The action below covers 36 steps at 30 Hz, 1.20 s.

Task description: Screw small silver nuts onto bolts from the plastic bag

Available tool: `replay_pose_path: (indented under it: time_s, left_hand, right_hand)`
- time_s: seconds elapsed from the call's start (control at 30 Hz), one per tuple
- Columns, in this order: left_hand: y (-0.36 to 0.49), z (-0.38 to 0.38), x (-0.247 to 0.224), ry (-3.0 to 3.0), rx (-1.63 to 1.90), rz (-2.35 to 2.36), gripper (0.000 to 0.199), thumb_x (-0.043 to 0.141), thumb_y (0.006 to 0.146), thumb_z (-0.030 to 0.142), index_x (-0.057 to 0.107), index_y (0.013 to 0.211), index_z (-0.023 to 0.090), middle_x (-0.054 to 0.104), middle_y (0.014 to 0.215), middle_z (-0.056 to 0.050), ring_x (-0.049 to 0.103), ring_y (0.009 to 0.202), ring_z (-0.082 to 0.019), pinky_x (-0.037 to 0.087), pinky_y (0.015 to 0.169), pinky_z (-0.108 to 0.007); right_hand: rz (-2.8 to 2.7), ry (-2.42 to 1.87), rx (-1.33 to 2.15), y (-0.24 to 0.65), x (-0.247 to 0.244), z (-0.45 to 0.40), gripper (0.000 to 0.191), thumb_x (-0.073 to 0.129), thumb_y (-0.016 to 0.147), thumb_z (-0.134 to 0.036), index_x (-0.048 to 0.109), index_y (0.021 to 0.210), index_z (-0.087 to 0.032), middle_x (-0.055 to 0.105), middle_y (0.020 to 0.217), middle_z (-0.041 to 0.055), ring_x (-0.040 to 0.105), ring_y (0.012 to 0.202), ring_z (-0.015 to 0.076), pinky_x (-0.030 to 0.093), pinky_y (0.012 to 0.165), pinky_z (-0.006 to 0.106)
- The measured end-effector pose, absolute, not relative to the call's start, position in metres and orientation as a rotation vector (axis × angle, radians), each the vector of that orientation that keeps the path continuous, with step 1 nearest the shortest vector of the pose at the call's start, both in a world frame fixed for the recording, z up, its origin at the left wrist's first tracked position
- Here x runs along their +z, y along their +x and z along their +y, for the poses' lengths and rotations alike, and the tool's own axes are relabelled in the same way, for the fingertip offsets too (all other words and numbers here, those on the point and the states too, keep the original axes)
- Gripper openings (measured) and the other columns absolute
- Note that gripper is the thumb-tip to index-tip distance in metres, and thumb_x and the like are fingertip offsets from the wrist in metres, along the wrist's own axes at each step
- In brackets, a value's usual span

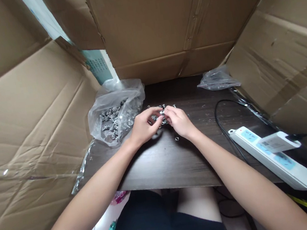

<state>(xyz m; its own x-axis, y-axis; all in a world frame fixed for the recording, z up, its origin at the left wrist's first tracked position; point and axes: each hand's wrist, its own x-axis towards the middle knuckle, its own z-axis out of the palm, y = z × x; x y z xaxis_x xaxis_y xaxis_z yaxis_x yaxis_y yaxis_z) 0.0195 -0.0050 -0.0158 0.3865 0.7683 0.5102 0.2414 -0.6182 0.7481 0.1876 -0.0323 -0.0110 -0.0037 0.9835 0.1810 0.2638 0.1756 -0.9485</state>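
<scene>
Small silvery metal fastener (pixel 162 112) in a two-handed fingertip grip

Frame centre: left hand (pixel 144 126) curved, thumb and finger pinching the fastener's left end; right hand (pixel 179 121) closed on its right end. Step in hand, judged: fingertip work on this piece; next move calls for a steady left pinch and fine right-finger control. Just below: loose hexagonal metal nut (pixel 177 139) on the dark wood-grain table (pixel 163 170). Left of centre: clear plastic bag (pixel 94 119) of similar hardware. Lower right: white power strip (pixel 300 176), its paper tag illegible. Upper left: teal printed sheet (pixel 97 64), characters too small to read.
</scene>
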Motion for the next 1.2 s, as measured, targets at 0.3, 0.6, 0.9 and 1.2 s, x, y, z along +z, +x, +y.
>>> replay_pose_path:
  time_s: [0.3,0.6,0.9,1.2]
  left_hand:
    - [0.0236,-0.0041,-0.0153,1.635,1.124,0.839,0.036,0.077,0.084,0.042,0.074,0.105,0.014,0.077,0.097,-0.009,0.069,0.064,-0.014,0.056,0.052,-0.022]
    - [0.0233,0.0000,-0.0150,1.536,1.077,0.820,0.037,0.080,0.080,0.044,0.069,0.100,0.013,0.076,0.091,-0.008,0.069,0.061,-0.013,0.053,0.049,-0.020]
    - [0.0222,0.0023,-0.0164,1.551,1.062,0.838,0.036,0.079,0.080,0.043,0.067,0.096,0.014,0.074,0.090,-0.007,0.068,0.063,-0.013,0.053,0.051,-0.021]
    - [0.0233,0.0019,-0.0186,1.604,1.076,0.820,0.039,0.078,0.082,0.047,0.067,0.099,0.014,0.074,0.094,-0.008,0.068,0.063,-0.013,0.056,0.057,-0.025]
  right_hand:
    - [-1.454,-1.246,0.983,0.1894,-0.0121,-0.0308,0.033,0.048,0.090,-0.048,0.042,0.069,-0.024,0.038,0.062,-0.0028,0.036,0.057,0.0141,0.030,0.052,0.027]
    - [-1.486,-1.224,0.954,0.1911,-0.0138,-0.0307,0.038,0.048,0.095,-0.050,0.048,0.069,-0.022,0.044,0.063,-0.0015,0.040,0.059,0.0145,0.033,0.055,0.028]
    - [-1.517,-1.268,0.869,0.1921,-0.0115,-0.0313,0.022,0.052,0.091,-0.043,0.052,0.081,-0.023,0.046,0.066,-0.0036,0.042,0.061,0.0145,0.033,0.058,0.028]
    - [-1.503,-1.287,0.824,0.1904,-0.0077,-0.0347,0.028,0.050,0.093,-0.043,0.050,0.075,-0.023,0.046,0.065,-0.0027,0.041,0.061,0.0149,0.032,0.060,0.030]
